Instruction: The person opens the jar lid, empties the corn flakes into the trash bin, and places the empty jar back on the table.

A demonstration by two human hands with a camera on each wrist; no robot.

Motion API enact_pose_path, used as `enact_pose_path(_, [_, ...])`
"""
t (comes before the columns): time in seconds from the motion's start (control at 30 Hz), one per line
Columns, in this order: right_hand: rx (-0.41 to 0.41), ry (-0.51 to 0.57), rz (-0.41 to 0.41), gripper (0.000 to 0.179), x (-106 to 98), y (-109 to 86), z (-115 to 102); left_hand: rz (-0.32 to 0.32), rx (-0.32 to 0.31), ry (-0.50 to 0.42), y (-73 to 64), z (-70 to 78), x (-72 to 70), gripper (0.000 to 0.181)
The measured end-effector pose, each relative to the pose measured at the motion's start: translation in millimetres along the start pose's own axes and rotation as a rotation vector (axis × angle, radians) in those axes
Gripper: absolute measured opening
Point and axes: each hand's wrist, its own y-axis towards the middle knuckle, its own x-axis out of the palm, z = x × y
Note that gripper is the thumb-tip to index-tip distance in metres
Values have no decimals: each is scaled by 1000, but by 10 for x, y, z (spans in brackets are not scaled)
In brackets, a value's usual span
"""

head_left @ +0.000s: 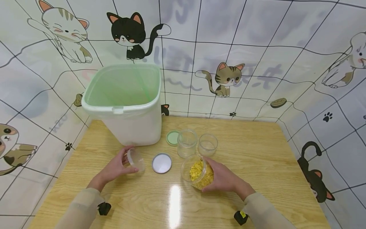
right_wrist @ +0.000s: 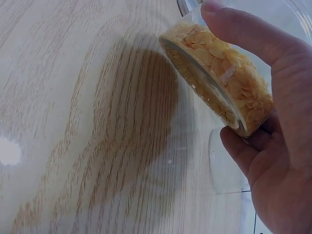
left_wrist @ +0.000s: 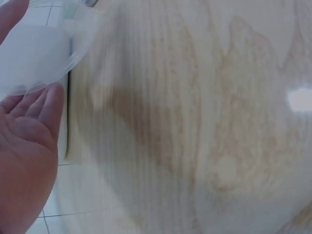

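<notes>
My left hand (head_left: 118,163) holds a small translucent plastic cup (head_left: 136,159) by its sides. The cup is tipped over, and the left wrist view shows its rim (left_wrist: 78,58) between thumb and fingers. In my right hand (head_left: 221,176) is a clear jar (head_left: 186,168) of yellow flakes (head_left: 204,175), gripped near its base. This jar leans to the left, its uncapped mouth toward the cup, with a gap between the two. From the right wrist view, the jar's base is lifted off the table and the flakes (right_wrist: 234,73) lie against the lower part.
A white lid (head_left: 161,163) lies between the hands. Behind it is a green lid (head_left: 172,138), beside two clear jars, one taller (head_left: 187,143) and one shorter (head_left: 207,144). A large white bin (head_left: 134,124) with a pale green inside stands at the back left of the wooden table (head_left: 257,152).
</notes>
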Motion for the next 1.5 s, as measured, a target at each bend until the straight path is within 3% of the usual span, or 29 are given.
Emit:
enact_pose_path(0.2, [0, 7, -3, 119, 1, -3, 0, 34, -12, 51, -27, -41, 18, 97])
enact_pose_path(0.5, [-4, -10, 8, 119, -6, -10, 9, 44, 3, 373, -27, -82, 5, 116])
enact_pose_path(0.7, [-6, -7, 4, 120, -11, -6, 4, 65, 36, 633, -31, -115, 14, 115])
enact_pose_path(0.83, [-6, -5, 3, 117, -21, -1, 0, 62, 53, 711, -36, -107, 22, 112])
enact_pose_path(0.97, [-3, -4, 6, 116, -37, 0, -11, 55, 48, 732, -35, -93, 32, 111])
enact_pose_path(1.3, [9, -38, 31, 116, -112, -7, 3, 22, -11, 686, -63, -113, 28, 112])
enact_pose_path(1.5, [4, -29, 30, 118, -172, -8, 9, 6, -1, 630, -98, -95, -3, 114])
